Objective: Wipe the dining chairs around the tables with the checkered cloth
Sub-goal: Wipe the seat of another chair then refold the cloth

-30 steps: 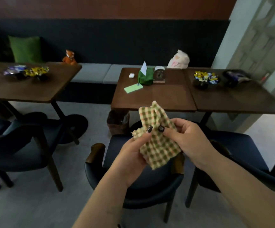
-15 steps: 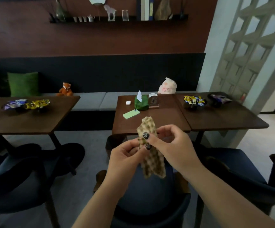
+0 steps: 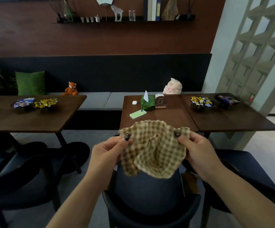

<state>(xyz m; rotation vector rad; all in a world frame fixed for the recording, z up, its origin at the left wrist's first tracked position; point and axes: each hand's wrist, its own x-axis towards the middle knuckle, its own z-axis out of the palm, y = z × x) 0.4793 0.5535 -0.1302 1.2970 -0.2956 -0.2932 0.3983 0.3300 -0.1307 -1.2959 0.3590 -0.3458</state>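
Left hand pinches the upper left corner of the checkered cloth w/ thumb on top, other fingers curled behind. Right hand pinches the upper right corner the same way. Cloth is spread open btwn both hands, top edge wavy, lower part sagging in folds, held in the air above the dark blue dining chair directly below.

Beyond the cloth, a wooden table carries a green phone, white earbud case, green tissue holder and a small brown stand. The adjoining table on the right has a candy bowl. More dark chairs sit left and right. Left table holds candy dishes. On the bench: fox plush, pink plush, green cushion. Wall shelf up top.
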